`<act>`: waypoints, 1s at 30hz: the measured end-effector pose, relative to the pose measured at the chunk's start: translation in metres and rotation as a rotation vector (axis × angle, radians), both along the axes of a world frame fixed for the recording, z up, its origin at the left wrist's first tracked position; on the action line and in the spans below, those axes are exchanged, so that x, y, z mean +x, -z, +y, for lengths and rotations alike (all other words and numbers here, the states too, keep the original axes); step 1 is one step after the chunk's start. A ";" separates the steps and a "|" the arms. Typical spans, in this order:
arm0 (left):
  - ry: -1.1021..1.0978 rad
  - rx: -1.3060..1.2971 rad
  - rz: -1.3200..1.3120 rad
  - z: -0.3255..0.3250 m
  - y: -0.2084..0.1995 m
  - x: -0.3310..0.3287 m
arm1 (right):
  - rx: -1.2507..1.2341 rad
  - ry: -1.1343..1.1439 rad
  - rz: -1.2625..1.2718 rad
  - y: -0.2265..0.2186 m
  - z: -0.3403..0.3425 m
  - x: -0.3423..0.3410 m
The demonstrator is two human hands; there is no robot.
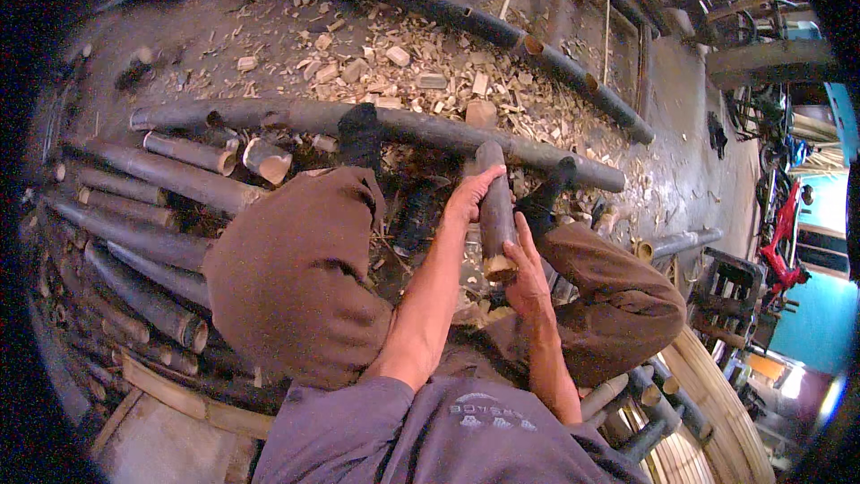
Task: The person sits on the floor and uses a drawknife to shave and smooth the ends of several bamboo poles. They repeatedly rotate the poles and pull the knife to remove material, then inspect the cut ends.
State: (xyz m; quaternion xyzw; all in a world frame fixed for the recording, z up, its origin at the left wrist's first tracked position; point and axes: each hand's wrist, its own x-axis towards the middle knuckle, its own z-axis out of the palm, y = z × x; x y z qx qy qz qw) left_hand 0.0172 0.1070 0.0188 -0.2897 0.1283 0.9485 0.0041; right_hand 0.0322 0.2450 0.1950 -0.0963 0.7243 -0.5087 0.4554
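Between my knees I hold a short, dark length of bamboo [495, 215], its pale cut end toward me. My left hand [470, 197] grips its upper left side, the thumb lying across the top. Around its lower right side, close to the cut end, my right hand [527, 273] is closed. The far end of the piece reaches a long dark bamboo pole [430, 133] that lies crosswise in front of my feet; whether the two touch I cannot tell. Fingers on the underside of the piece are hidden.
Pale wood chips [394, 58] litter the floor beyond the pole. Another long pole [502, 31] lies farther off. Many dark bamboo lengths [152, 170] are piled at my left. A short bamboo piece [681, 244] lies to the right, with a red motorbike [784, 246] behind.
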 end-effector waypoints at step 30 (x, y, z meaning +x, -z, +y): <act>-0.120 -0.003 -0.145 -0.019 0.012 -0.021 | 0.235 0.253 -0.500 0.024 -0.025 -0.018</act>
